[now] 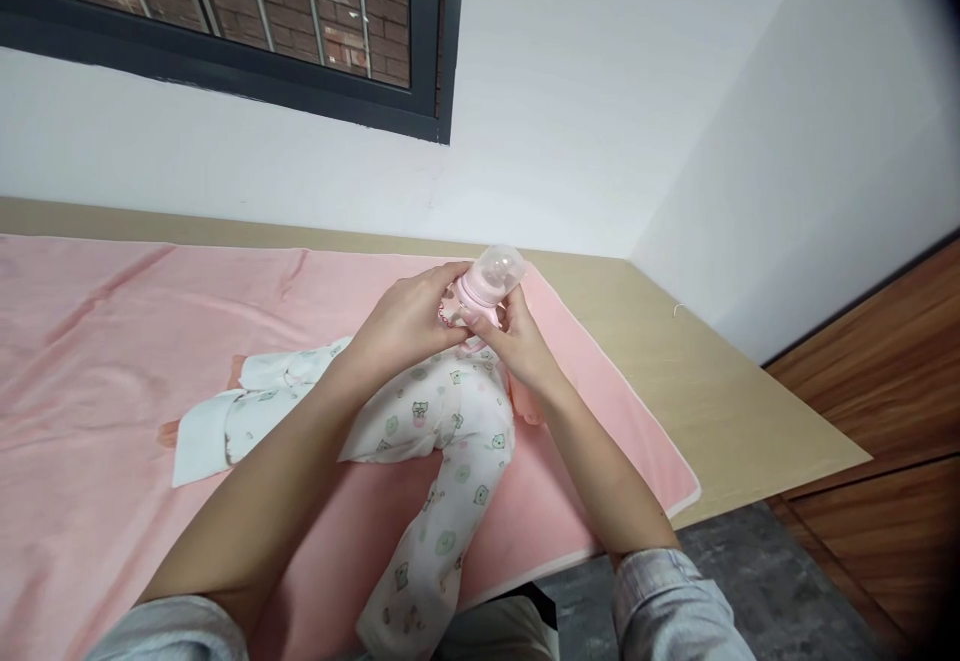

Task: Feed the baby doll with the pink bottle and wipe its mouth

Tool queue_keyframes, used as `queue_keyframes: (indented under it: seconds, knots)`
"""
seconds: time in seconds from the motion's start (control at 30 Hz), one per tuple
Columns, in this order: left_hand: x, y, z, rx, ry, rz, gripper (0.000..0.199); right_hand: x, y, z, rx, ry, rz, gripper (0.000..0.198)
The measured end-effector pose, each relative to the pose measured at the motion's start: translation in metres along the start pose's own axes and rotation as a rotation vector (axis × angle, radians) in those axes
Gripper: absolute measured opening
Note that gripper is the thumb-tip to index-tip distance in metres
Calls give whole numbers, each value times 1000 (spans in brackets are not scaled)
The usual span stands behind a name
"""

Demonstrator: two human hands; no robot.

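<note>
Between my two hands is a small pink baby bottle [486, 281] with a clear domed cap, tilted up and to the right. My left hand [412, 316] wraps round the bottle's body from the left. My right hand [521, 336] grips its lower part from the right, thumb across the front. Just below them lies a doll-like figure in white pyjamas [420, 411] with small green animal prints. Its bare feet poke out of the trouser legs at the left, and one sleeve stretches toward me. My hands and the bottle hide its head, mostly or wholly.
A pink blanket [135, 341] covers much of the wooden tabletop [720, 391], whose corner juts out at the right. Behind stands a white wall with a dark-framed window [300, 61]. Wood-grain panels [885, 361] and dark grey floor [750, 581] lie to the right.
</note>
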State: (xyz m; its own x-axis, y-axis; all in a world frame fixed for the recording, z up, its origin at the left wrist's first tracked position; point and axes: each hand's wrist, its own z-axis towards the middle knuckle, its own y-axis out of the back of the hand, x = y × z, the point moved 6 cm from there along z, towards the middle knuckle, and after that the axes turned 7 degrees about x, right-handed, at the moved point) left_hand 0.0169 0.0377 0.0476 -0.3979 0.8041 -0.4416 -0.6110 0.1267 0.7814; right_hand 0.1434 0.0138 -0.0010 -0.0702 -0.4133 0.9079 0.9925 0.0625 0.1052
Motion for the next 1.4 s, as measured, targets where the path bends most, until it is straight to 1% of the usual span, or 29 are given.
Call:
queue_keyframes:
  seconds: [0.07,0.17,0.33,0.43,0.57,0.7,0.77,0.87,0.93,1.0,1.07,1.13,1.23,1.3,1.4]
  knots:
    - [1,3,-1,-5,-2,16,58,2,1,2,-5,-8,-34,70]
    - [3,6,-2,-7,15,42,56,7,7,7,-52,19,-83,68]
    - [11,4,0,24,63,79,56,6,19,16,-146,91,-119,84]
    - [16,1,2,39,73,90,52,2,29,19,-210,137,-135,83]
    - [32,2,5,37,113,99,55,-1,61,20,-326,180,-174,82]
    - [59,5,7,72,206,126,56,-11,105,22,-402,154,-217,74]
    - [71,10,7,58,235,117,62,-21,130,22,-460,133,-231,71]
    - [89,23,5,21,273,122,70,-46,170,19,-556,82,-289,67]
    - [104,30,2,20,341,131,66,-71,196,13,-618,18,-349,67]
    - [126,34,-2,47,463,149,61,-97,217,4,-662,-48,-426,69]
    - [151,36,-7,74,594,178,65,-122,229,-6,-673,-124,-503,68]
    - [174,36,-12,99,686,209,72,-143,232,-14,-660,-207,-611,67]
    - [203,33,-17,140,749,210,73,-163,227,-24,-628,-329,-775,64]
    - [218,31,-22,175,773,198,72,-171,221,-28,-591,-399,-840,63]
    - [230,30,-27,220,796,192,72,-177,215,-30,-531,-476,-896,64]
